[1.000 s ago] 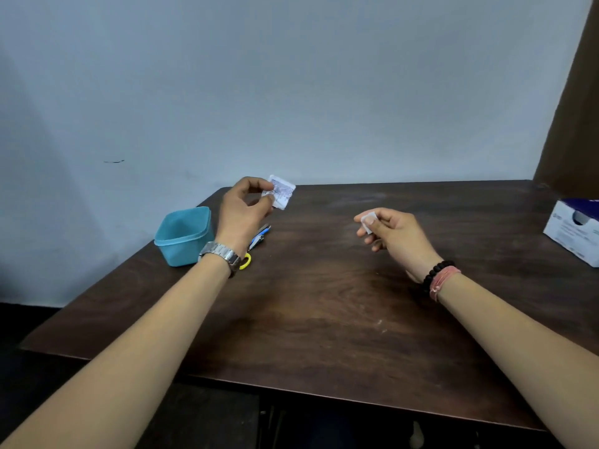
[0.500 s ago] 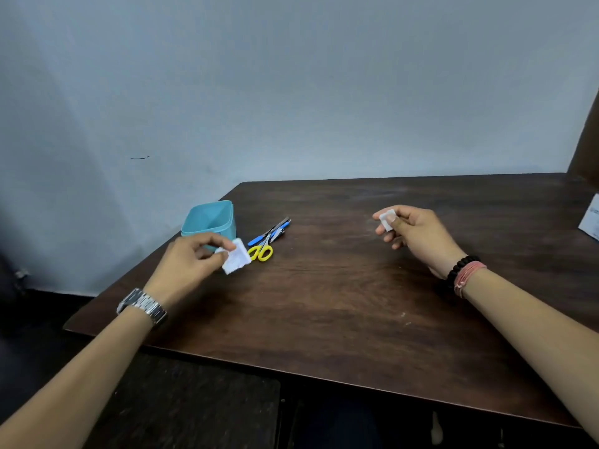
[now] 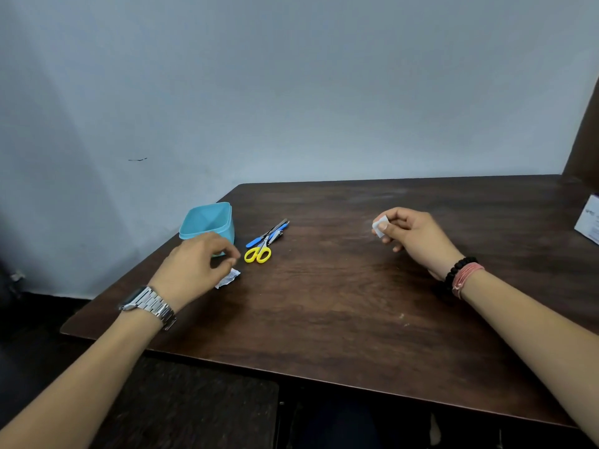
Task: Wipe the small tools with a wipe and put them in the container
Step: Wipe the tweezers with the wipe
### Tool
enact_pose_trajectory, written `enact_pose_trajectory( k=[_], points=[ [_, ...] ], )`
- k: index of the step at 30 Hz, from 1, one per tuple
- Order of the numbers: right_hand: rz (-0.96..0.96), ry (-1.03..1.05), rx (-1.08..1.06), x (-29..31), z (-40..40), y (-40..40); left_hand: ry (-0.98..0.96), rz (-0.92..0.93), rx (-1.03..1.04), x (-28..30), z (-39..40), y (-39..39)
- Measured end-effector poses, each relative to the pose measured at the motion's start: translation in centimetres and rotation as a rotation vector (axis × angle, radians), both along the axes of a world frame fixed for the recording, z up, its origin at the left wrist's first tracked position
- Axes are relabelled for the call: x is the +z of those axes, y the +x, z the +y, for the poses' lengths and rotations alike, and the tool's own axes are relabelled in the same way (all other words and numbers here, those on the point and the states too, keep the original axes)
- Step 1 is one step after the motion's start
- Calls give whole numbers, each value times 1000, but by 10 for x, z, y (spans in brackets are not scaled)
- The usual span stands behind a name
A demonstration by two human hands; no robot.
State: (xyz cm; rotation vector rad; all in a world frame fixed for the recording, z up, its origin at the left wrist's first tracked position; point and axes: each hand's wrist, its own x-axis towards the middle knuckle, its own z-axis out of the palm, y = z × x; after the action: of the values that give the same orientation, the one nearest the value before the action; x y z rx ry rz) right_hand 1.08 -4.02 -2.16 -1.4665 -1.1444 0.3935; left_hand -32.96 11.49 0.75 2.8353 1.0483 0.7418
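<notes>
Your left hand (image 3: 197,264), fingers loosely curled over the wrapper (image 3: 228,278), is nearer the tools (image 3: 266,238) at its two o'clock, their long axes running toward two o'clock, while your right hand (image 3: 409,234) pinches the wipe (image 3: 378,225).

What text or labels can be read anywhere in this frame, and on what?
No text can be read.
White box at the table's right edge: dark print on its side, too small and blurred to read.
Torn wrapper under the left hand: faint print, unreadable.
Wipe pinched in the right hand: no print seen.
Teal container, yellow scissors, watch: no lettering visible.
</notes>
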Motion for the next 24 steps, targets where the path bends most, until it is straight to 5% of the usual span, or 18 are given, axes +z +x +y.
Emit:
enact_pose_trajectory(
  k=[6, 15, 24],
  points=[
    [-32, -8, 2, 1, 0, -1, -21, -19, 52, 26, 4, 58],
    [-43, -10, 13, 2, 1, -2, 30, 337, 229, 22, 49, 127],
    [-56, -21, 34, 1, 1, -3, -80, 303, 229, 15, 70, 153]
  ],
)
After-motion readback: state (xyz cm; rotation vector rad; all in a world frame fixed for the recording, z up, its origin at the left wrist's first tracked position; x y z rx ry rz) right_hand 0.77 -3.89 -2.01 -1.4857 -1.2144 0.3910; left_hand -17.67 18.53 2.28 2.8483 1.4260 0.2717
